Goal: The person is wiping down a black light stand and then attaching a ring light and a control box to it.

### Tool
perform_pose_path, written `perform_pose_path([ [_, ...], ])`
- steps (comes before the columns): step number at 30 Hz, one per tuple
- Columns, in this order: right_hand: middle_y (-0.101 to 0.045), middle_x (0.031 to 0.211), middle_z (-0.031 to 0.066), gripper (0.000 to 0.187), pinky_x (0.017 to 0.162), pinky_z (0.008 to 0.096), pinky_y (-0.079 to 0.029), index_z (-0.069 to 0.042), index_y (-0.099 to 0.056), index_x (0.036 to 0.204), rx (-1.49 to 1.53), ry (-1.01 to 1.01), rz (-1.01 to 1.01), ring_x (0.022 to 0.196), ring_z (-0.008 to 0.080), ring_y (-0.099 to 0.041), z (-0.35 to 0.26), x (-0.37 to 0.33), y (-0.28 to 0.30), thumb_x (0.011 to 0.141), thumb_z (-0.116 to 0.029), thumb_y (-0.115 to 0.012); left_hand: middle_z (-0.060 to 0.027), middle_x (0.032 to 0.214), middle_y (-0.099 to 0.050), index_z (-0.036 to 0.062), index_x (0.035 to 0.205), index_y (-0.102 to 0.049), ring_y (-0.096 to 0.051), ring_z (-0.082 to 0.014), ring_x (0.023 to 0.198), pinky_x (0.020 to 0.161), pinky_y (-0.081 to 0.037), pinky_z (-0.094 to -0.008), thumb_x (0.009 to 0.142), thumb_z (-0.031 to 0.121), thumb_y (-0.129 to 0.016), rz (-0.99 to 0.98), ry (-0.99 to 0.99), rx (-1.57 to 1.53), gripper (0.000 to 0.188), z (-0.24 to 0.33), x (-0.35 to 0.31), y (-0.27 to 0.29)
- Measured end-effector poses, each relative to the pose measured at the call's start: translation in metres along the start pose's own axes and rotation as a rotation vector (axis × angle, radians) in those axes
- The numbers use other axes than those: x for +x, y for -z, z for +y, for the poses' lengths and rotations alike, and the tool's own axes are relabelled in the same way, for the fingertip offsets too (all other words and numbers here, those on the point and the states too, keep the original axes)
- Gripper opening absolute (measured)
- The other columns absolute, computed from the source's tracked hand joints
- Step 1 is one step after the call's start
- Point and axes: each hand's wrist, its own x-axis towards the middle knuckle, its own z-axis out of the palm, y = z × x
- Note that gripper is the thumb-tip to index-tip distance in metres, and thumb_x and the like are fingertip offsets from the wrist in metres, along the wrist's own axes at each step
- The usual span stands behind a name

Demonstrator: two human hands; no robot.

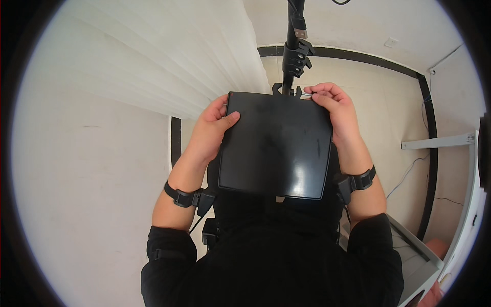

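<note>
A black, roughly square tray [276, 146] with a glossy top lies in front of me, its far edge against a black upright pole [287, 82]. My left hand [212, 128] grips the tray's left edge, the thumb on top and the other fingers beneath. At the far right corner my right hand [335, 110] is closed, thumb and fingers pinching the end of a thin metal rod [306, 94]. The rod sticks out sideways from a black clamp [296, 92] on the pole. The tray's underside is hidden.
Higher on the pole sits another black clamp [297, 59], with a cable plug [300, 33] hanging above it. A white curtain [204, 51] hangs at the left. To the right stand a grey metal frame [440, 141] and loose cables [404, 176]. Part of another person [432, 297] shows at the lower right.
</note>
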Motion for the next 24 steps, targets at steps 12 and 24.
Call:
perform_pose_path([
  [12,-0.068,0.087,0.0018,0.017,0.07,0.0235,-0.049,-0.001,-0.071,0.102,-0.113,-0.044,-0.079,0.076,0.0087,-0.061,-0.004,0.014,0.013,0.097,-0.018,-0.069,-0.0111,0.124,-0.069,-0.0042,0.145,-0.048,-0.067,-0.016,0.11,0.096,-0.054,-0.0294,0.101,-0.002,-0.056,0.004,-0.071,-0.099,0.045,-0.012,0.002,-0.001],
  [24,-0.072,0.095,0.0081,0.013,0.078,0.0266,-0.054,-0.003,-0.068,0.108,-0.105,-0.19,-0.126,0.088,0.0136,-0.068,0.002,0.02,0.025,0.097,-0.01,-0.067,-0.0141,0.126,-0.068,-0.0069,0.145,-0.047,-0.068,-0.0188,0.112,0.096,-0.055,-0.0306,0.1,-0.002,-0.056,0.043,-0.068,-0.121,0.046,-0.021,-0.001,-0.005],
])
